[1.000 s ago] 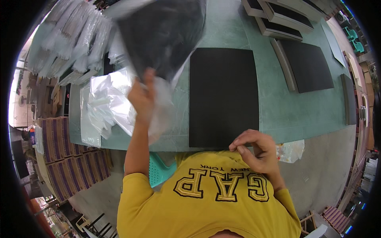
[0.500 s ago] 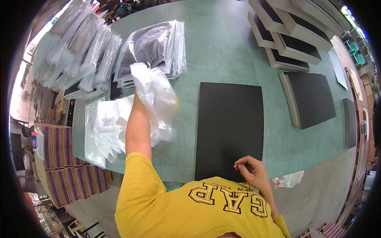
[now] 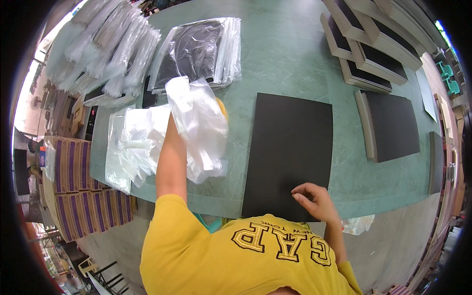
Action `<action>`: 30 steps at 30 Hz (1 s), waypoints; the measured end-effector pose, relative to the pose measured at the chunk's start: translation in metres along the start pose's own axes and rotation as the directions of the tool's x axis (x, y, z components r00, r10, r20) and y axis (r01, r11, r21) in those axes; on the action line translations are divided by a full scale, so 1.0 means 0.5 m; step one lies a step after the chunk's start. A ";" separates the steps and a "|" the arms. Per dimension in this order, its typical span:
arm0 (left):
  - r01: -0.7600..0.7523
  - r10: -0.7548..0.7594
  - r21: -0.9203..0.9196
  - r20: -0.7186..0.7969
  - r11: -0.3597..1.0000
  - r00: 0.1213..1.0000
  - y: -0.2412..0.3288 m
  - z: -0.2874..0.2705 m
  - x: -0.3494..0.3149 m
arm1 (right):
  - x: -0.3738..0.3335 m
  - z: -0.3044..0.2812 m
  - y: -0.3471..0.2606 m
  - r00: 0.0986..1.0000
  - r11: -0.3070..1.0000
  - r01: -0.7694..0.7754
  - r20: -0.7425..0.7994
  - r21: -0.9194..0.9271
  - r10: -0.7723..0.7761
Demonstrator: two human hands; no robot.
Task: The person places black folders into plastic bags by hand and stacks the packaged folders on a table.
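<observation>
My left forearm [image 3: 171,162] reaches over the table into a crumpled clear plastic bag [image 3: 204,132], which drapes over my left hand and hides its fingers. The bag hangs gathered around the hand, seemingly gripped by it. Beneath that arm lies a loose spread of clear bags [image 3: 142,130]. In front of me a black rectangular board [image 3: 292,147] lies flat, its near edge close to my body. My right hand [image 3: 316,200] hovers over the board's near right corner, loosely curled, thumb and fingertips apart, nothing visible in it. A yellow round thing [image 3: 222,106] shows partly behind the bag.
Bagged black boards [image 3: 196,49] are stacked behind the left hand. Tall piles of plastic-wrapped packs [image 3: 105,49] stand far left. At the right are a stack of black boards [image 3: 393,125] and higher stacked blocks [image 3: 368,54]. Cartons [image 3: 81,167] stand beside the green table [image 3: 280,49].
The whole view has shifted slightly. The plastic bag at my left hand has spread, its lower end hanging wider. My right hand stays curled near the board's corner, almost unchanged.
</observation>
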State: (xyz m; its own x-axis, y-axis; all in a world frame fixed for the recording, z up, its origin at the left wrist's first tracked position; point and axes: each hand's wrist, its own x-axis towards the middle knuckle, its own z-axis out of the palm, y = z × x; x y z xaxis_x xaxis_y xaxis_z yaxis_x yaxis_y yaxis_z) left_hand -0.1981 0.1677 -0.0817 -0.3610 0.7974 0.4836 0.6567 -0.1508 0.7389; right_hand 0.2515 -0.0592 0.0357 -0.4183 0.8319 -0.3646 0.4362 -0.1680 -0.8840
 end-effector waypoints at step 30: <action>-0.231 0.321 -0.246 0.435 0.941 0.841 0.454 0.160 -0.459 | 0.175 -0.091 0.169 0.976 0.655 -0.183 0.056 0.733 0.210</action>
State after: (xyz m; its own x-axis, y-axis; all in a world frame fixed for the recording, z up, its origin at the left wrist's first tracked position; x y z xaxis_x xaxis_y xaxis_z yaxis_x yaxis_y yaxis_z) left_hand 0.0869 -0.0028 -0.0629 0.1953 0.8767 0.4395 0.5383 -0.4705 0.6992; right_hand 0.2879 0.0235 -0.0579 -0.3609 0.7471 -0.5581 -0.2214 -0.6500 -0.7270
